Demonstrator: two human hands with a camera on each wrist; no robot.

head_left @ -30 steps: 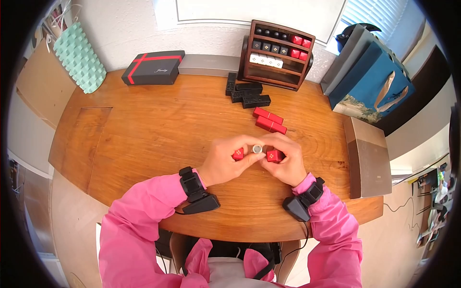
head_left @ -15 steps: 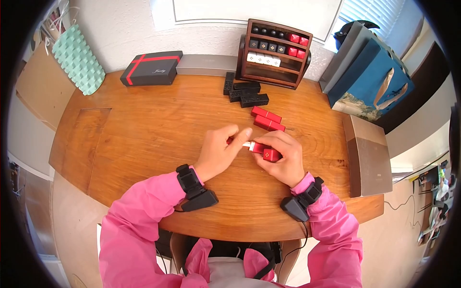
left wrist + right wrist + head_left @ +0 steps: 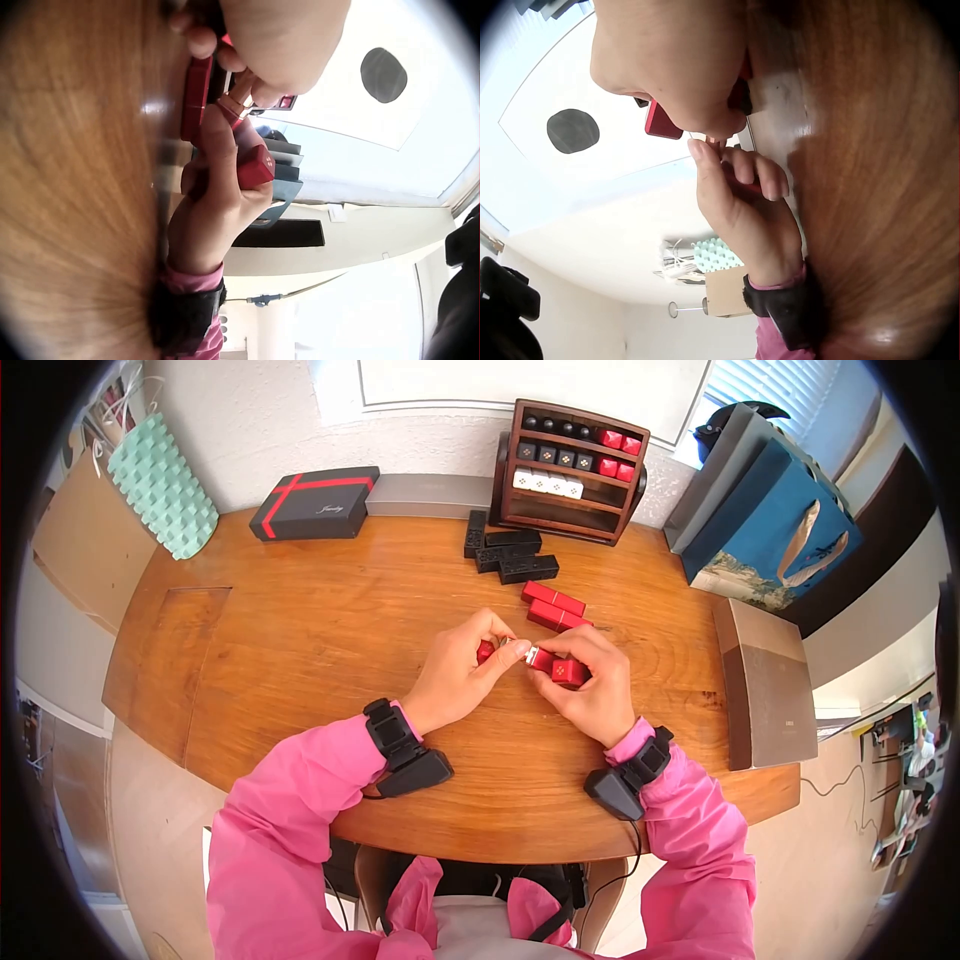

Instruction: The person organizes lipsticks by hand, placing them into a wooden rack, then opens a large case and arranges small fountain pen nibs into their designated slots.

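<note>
My right hand (image 3: pixel 590 682) grips a red lipstick tube (image 3: pixel 542 659) whose shiny collar points left. A second red piece (image 3: pixel 569 673), its square end marked in gold, is tucked in the same hand. At the collar, the thumb and a finger of my left hand (image 3: pixel 455 668) pinch the tube's inner part, mostly hidden by them. Another red piece (image 3: pixel 485 651) shows inside that hand's curled fingers. The left wrist view shows the gold collar (image 3: pixel 235 105) between both hands. Two red lipsticks (image 3: pixel 556 606) lie side by side on the table just beyond.
Several black boxes (image 3: pixel 510 556) lie before a wooden rack (image 3: pixel 568 525) with rows of black, red and white lipsticks. A black gift box (image 3: pixel 318 505) with red ribbon stands back left. On the right are a brown box (image 3: pixel 765 690) and a blue paper bag (image 3: pixel 775 525).
The small round silver-ended piece between my hands has gone from sight. My right hand turned the lipstick tube sideways, and my left thumb and finger have come onto its collar end.
</note>
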